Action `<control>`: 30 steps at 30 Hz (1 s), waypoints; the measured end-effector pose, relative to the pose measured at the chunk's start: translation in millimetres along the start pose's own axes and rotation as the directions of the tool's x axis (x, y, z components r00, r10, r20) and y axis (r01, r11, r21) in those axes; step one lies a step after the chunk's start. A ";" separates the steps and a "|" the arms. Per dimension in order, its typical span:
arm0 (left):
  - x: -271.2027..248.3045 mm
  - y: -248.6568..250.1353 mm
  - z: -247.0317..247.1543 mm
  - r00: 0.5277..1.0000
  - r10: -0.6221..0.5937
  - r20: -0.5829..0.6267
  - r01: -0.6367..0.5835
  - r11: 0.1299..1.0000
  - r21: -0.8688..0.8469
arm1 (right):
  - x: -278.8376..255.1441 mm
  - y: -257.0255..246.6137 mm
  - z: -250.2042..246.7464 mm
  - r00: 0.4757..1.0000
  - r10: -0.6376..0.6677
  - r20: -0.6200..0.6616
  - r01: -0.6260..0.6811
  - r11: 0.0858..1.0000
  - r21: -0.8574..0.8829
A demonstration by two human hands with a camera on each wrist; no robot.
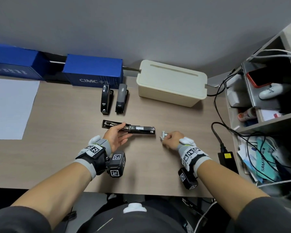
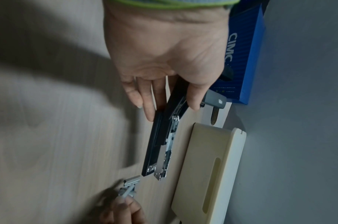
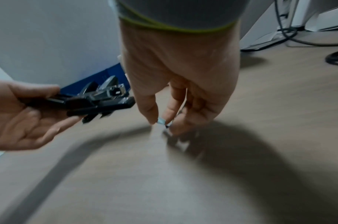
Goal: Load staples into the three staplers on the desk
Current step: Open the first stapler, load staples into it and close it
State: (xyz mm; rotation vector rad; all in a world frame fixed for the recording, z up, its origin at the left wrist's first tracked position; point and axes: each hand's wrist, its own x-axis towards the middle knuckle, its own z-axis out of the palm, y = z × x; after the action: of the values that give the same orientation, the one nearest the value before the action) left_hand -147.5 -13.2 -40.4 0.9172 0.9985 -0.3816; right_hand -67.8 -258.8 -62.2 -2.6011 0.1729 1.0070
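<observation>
Head view: left hand (image 1: 115,137) grips the opened black stapler (image 1: 138,128), its metal channel bared; right hand (image 1: 170,138) pinches silvery staples (image 1: 163,134) on the woodgrain table (image 1: 65,157).

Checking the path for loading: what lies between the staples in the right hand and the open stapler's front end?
Only bare desk. The head view shows a short gap between the staples and the open stapler; the left wrist view agrees.

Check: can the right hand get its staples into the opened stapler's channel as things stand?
Probably yes. The opened stapler lies with its channel upward, the left hand grips it near mid-length, and bare desk separates it from the right hand pinching staples.
</observation>
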 end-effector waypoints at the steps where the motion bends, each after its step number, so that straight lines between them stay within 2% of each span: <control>1: 0.6 0.1 0.7 1.000 -0.003 0.005 0.003 1.000 0.004 | 3.8 2.4 -1.8 1.000 -0.013 0.016 0.013 0.999 0.034; 4: 2.9 -1.5 4.8 1.000 -0.012 0.012 0.012 1.000 0.001 | 19.2 13.8 -4.9 0.997 -0.053 0.052 0.042 0.983 0.179; 8: 4.9 -4.1 8.3 1.000 -0.009 0.005 0.009 1.000 -0.007 | 10.3 7.0 -15.4 0.992 -0.096 0.080 0.063 0.936 0.346; 14: 1.1 -1.6 15.2 1.000 0.006 -0.015 -0.006 1.000 -0.022 | 11.9 -4.5 -20.8 0.987 -0.143 0.068 0.095 0.879 0.467; 21: 3.5 2.9 16.5 0.999 0.019 -0.033 -0.020 0.999 -0.030 | 12.4 -16.8 -27.9 0.975 -0.216 0.055 0.165 0.865 0.473; 25: 2.1 5.1 17.8 0.999 0.022 -0.032 -0.023 1.000 -0.021 | 11.2 -23.3 -28.0 0.969 -0.246 0.001 0.220 0.868 0.445; 30: 4.8 5.3 12.2 0.999 0.019 -0.049 -0.020 0.999 -0.025 | 15.5 -24.1 -25.3 0.973 -0.231 -0.021 0.210 0.840 0.500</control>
State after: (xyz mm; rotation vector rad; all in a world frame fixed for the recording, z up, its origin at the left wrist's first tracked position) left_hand -134.8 -19.3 -39.2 0.9161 1.0363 -0.3306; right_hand -34.8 -245.2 -48.6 -2.0688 0.1016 0.8015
